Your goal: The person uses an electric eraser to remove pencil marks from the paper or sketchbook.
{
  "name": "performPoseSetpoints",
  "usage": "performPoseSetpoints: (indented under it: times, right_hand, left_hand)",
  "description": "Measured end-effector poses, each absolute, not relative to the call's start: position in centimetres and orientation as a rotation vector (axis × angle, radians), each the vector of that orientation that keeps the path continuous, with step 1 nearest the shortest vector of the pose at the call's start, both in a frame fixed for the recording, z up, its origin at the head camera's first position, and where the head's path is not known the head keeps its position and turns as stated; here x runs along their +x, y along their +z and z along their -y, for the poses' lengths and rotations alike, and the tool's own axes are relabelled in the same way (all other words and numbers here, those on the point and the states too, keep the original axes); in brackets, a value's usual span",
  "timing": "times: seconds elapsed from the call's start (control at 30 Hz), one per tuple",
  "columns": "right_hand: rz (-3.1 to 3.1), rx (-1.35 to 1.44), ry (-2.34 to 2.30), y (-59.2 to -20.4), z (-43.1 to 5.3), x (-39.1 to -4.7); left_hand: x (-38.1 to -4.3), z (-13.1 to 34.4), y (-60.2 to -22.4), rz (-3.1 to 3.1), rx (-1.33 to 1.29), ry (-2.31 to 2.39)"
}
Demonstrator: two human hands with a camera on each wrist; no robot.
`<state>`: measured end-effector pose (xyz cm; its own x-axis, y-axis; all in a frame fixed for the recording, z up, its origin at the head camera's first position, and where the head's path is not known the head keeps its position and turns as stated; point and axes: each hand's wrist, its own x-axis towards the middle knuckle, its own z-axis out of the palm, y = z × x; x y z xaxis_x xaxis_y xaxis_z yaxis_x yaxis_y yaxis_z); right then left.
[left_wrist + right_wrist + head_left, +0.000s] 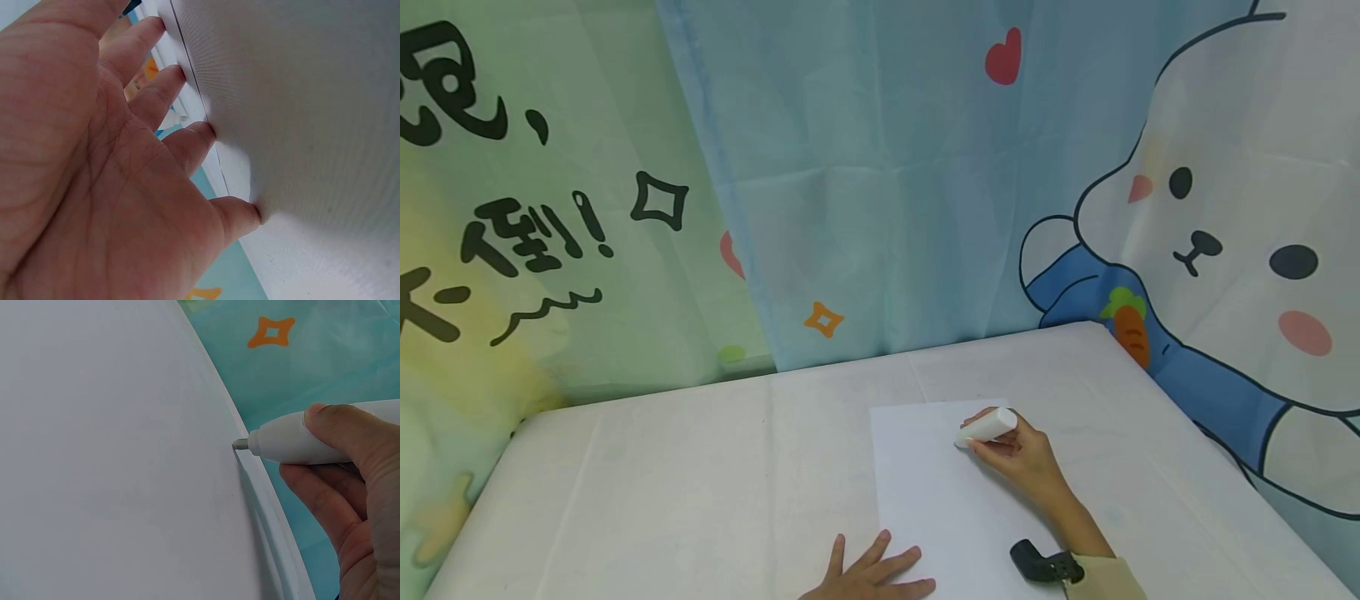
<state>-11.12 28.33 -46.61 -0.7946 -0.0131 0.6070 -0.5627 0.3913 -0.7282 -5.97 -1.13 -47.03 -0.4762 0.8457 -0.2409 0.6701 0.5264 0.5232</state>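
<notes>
A blank white sheet of paper (917, 475) lies on the white-covered table. My right hand (1030, 467) pinches a thick white correction pen (988, 427) between thumb and fingers over the upper part of the sheet. In the right wrist view, the metal tip of the correction pen (284, 439) points left and is at the paper's surface (125, 450); no mark shows there. Fingers spread, my left hand (876, 577) rests at the sheet's lower left edge. The left wrist view shows the fingertips of that hand (125, 169) pressing down on the white surface.
The white-covered table (662, 483) stretches left of the sheet, its far edge close to a printed curtain (880, 183) with a cartoon figure at right. A black device (1047, 563) is strapped on the right wrist, by a pale yellow sleeve (1103, 577).
</notes>
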Motion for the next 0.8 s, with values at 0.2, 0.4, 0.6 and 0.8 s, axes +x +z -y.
performPoseSetpoints:
  times: [0.2,0.4,0.6,0.8]
  right_hand:
    - [2.127,0.528,1.406,-46.54,-28.26,-11.14]
    - [2.126,0.528,1.396,-46.44,-28.10,-11.12]
    - [2.134,0.537,1.404,-46.44,-28.01,-11.13]
    - [2.141,0.521,1.399,-46.35,-27.87,-11.04]
  left_hand:
    - [-5.99,1.13,-47.02,-2.297,1.240,0.498]
    - [-5.93,1.13,-46.94,-2.305,1.246,0.509]
    - [-5.90,1.05,-46.77,-2.302,1.227,0.493]
    - [-5.88,0.95,-46.76,-2.305,1.216,0.469]
